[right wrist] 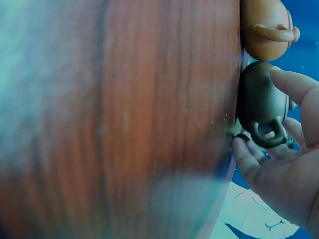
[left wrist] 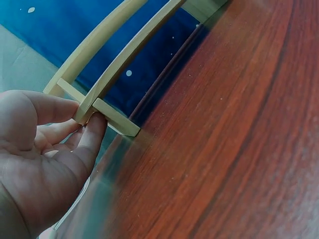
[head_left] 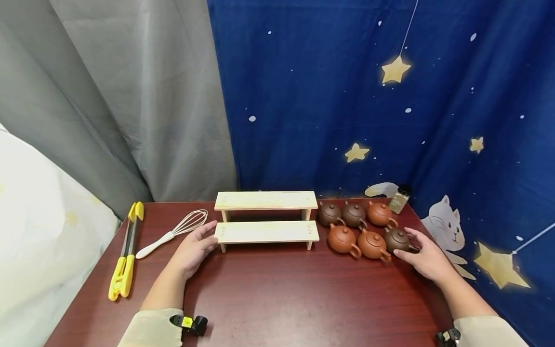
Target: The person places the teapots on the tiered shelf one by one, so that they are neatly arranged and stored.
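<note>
My left hand [head_left: 193, 251] pinches the left end of a pale two-tier wooden shelf [head_left: 266, 233]. In the left wrist view, its thumb and fingers are bent about the end of the lower plank [left wrist: 117, 64]. At the far right, my right hand [head_left: 427, 255] holds a small dark brown teapot [head_left: 396, 239], thumb in front and fingers behind. The right wrist view shows the thumb against this teapot's body [right wrist: 259, 94], near its looped handle. Beside it in the front row stand two reddish-brown teapots, one in the middle [head_left: 372, 244] and one at the left [head_left: 341, 238].
Behind are two dark teapots [head_left: 329, 213] and a reddish one [head_left: 379, 213]. A black-capped jar [head_left: 399, 199] stands at the back right corner. Left of the shelf lie a white-handled whisk [head_left: 173, 233] and yellow-tipped tongs [head_left: 125, 255]. Curtains hang behind the dark red table [head_left: 277, 299].
</note>
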The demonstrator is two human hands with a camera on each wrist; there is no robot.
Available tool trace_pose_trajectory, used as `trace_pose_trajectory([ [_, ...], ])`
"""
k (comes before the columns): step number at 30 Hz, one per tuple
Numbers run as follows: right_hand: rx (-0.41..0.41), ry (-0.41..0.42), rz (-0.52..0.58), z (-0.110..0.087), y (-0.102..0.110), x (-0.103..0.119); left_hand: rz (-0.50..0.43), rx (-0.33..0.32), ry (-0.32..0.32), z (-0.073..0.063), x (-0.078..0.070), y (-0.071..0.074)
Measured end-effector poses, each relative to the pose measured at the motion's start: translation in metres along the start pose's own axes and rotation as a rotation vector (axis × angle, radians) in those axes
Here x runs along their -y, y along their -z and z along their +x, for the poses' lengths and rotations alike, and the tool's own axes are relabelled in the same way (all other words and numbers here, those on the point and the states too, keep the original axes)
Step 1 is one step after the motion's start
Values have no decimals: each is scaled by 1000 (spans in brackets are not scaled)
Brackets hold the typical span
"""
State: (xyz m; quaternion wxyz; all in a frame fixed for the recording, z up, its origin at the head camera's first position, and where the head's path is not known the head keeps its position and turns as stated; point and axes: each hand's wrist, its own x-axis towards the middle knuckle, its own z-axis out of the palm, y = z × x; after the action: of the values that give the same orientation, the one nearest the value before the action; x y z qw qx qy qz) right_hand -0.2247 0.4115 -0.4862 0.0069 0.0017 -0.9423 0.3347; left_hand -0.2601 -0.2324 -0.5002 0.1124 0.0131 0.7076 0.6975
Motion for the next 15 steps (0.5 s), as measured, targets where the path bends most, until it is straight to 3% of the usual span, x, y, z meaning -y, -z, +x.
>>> trace_pose_trajectory([
  [15, -23, 18, -52, 6, -1, 4, -47, 4, -12, 0, 3, 0],
])
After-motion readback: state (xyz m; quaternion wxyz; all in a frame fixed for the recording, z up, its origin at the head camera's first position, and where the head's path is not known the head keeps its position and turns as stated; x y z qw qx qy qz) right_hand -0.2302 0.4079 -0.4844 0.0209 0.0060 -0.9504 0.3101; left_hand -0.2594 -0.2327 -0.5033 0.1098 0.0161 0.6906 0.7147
